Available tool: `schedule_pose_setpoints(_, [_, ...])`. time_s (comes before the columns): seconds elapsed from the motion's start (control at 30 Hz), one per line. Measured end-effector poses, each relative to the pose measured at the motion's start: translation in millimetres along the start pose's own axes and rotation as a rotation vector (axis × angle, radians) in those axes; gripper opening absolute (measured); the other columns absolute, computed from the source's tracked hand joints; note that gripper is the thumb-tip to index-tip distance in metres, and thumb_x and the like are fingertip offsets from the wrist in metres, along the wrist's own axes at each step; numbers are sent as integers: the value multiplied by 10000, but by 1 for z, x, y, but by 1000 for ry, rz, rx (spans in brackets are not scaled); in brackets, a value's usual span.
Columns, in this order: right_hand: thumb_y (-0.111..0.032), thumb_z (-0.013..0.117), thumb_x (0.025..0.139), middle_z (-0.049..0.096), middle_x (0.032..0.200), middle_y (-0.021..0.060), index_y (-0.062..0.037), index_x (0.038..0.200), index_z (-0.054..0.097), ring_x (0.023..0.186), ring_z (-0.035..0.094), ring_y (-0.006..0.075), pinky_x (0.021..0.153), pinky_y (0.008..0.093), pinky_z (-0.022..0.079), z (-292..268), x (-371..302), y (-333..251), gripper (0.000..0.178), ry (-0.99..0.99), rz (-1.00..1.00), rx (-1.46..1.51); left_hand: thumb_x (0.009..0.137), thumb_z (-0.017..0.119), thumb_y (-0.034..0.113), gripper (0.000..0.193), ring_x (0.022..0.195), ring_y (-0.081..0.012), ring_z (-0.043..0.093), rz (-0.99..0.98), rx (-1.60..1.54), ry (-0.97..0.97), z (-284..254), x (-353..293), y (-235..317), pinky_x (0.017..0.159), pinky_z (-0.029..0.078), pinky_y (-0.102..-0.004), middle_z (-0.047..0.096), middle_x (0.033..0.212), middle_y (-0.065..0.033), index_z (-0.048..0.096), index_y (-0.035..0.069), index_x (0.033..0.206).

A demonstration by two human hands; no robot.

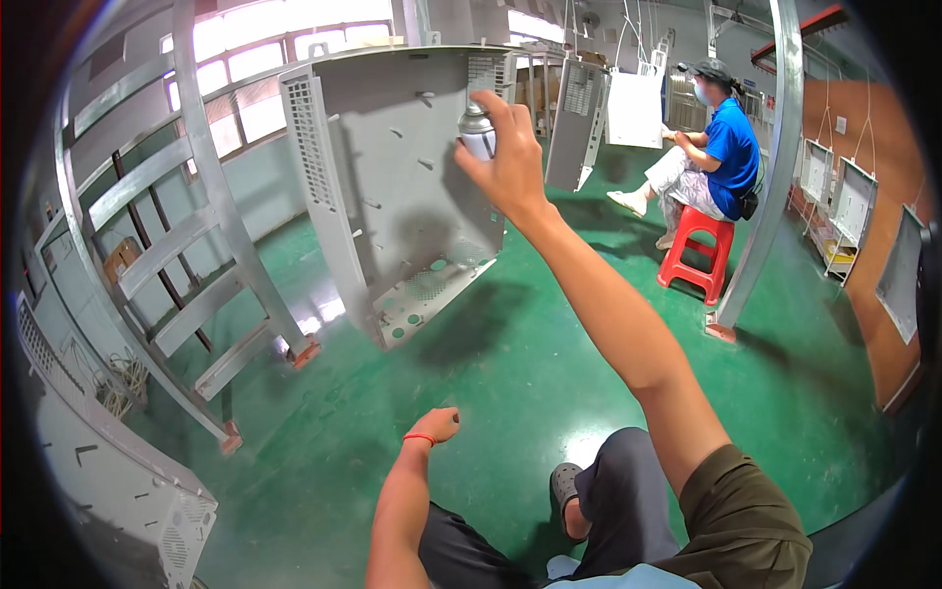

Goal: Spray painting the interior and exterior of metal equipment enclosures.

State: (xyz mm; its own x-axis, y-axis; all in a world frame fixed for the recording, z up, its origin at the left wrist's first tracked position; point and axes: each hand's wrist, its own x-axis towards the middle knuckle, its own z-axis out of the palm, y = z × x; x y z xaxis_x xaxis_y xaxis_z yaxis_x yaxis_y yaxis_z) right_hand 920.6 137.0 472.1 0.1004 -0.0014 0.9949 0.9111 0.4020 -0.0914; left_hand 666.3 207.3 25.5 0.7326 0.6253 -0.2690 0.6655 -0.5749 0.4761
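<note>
Right hand (518,162): fingers wrapped round a white-and-silver cylindrical spray can (478,133), index finger over its top, thumb at its side. Can near upright, slightly tilted. Directly beyond it: a grey, open-fronted sheet-metal housing (378,162), raised off the green floor (491,368), long axis roughly vertical; can-to-housing contact cannot be told. Right hand nearer; left hand (442,424) lower, well apart, curled closed, nothing visible in it.

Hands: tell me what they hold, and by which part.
The right hand holds a can around its body, index finger at the top. The left hand is curled, nothing visible in it.
</note>
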Motion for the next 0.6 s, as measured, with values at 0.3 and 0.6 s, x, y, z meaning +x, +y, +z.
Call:
schedule_pose_setpoints(0.3, [-147,841,809,607,1272,188,-125,1435,521,1141,626,346,993,466,510,-15,-14,-2,704,285,161,121,1004,660,402,355,901,-326,719,52,-132,252,-18,-7,6,847,564,-428,759,988,-176,710,69,1120])
schedule_pose_setpoints(0.6, [-21,826,859,610,1123,75,-148,1461,424,906,654,145,765,312,573,-15,-82,-28,735,200,587,782,1099,549,479,504,891,-176,702,96,-951,682,-95,-13,134,796,572,-325,704,999,-73,611,36,1332])
